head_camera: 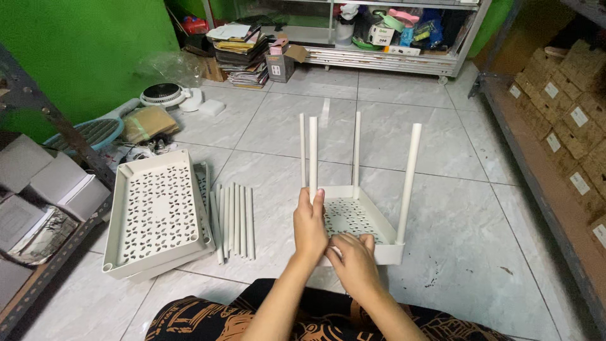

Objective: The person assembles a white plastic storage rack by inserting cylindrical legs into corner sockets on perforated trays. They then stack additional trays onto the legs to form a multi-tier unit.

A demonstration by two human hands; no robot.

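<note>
A single head-worn view looks steeply down and forward from above the seated person's lap, close to the left hand (pixel 309 227) and right hand (pixel 356 262) at near centre. It faces across the tiled floor (pixel 442 145) toward a far shelf unit (pixel 391 57), with a green wall (pixel 82 50) at far left and a rack of boxes (pixel 568 126) along the right.

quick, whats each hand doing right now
Left hand: closed around the near white pole, which stands upright in the shelf tray.
Right hand: fingers resting on the tray's near edge; a firm grip cannot be told.
</note>
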